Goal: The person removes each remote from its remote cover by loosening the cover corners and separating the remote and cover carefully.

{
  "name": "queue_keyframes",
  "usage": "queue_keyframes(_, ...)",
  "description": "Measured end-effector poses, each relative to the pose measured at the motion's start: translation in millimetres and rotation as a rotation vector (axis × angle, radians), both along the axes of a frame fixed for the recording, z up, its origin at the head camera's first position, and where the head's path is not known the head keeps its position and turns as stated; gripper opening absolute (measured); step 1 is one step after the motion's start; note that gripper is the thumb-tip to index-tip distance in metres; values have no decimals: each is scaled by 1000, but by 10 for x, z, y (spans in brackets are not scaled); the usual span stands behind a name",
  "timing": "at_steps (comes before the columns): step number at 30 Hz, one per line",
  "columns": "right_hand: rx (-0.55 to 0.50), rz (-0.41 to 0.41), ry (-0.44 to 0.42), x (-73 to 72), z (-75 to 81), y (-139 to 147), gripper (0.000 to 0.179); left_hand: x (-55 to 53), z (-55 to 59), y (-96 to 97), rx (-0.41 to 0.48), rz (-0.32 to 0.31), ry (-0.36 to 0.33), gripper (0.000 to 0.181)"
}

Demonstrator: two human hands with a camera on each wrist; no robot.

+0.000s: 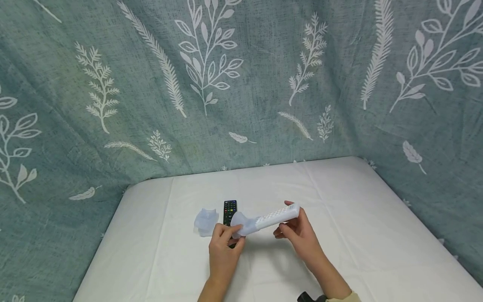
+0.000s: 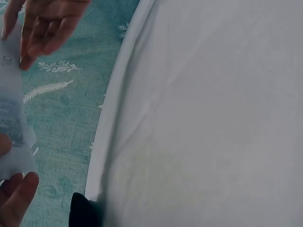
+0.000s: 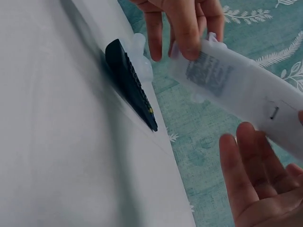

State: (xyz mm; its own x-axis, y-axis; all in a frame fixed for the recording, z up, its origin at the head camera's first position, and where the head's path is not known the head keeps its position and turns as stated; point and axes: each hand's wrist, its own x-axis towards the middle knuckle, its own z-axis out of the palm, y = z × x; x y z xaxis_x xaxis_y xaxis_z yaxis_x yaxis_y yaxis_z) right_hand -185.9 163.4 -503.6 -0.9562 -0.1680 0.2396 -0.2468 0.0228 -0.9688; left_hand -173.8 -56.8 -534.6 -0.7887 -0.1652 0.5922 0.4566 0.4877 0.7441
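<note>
A white remote control is held up at a slant above the table, its keys facing up. Its left end sits inside a translucent plastic sleeve, whose loose end flares out. My left hand pinches that flared end between thumb and fingers. At the remote's other end is my right hand, its index finger hooked behind the far edge, the thumb and other fingers below. The right wrist view shows the remote's underside, with a printed label seen through the milky plastic.
A black remote control lies on the white-covered table, partly behind my left hand. Left of it lies another crumpled translucent sleeve. A green leaf-patterned cloth hangs around the table. A black object shows beside my right forearm.
</note>
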Motion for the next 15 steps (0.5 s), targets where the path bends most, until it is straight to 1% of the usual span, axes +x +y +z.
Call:
queue_keyframes(2, -22, 5, -21, 10, 43, 33, 61, -16, 6, -26, -8, 16, 22, 33)
queue_keyframes(6, -33, -33, -85, 13, 126, 59, 58, -37, 16, -64, -19, 40, 74, 35)
queue_keyframes(11, -37, -97, -202, 5, 178, 43, 44, -47, 8, -83, -34, 52, 122, 38)
queue_keyframes(15, -66, -137, -295, 7, 186, 26, 41, -41, -7, -80, -73, 63, 184, 40)
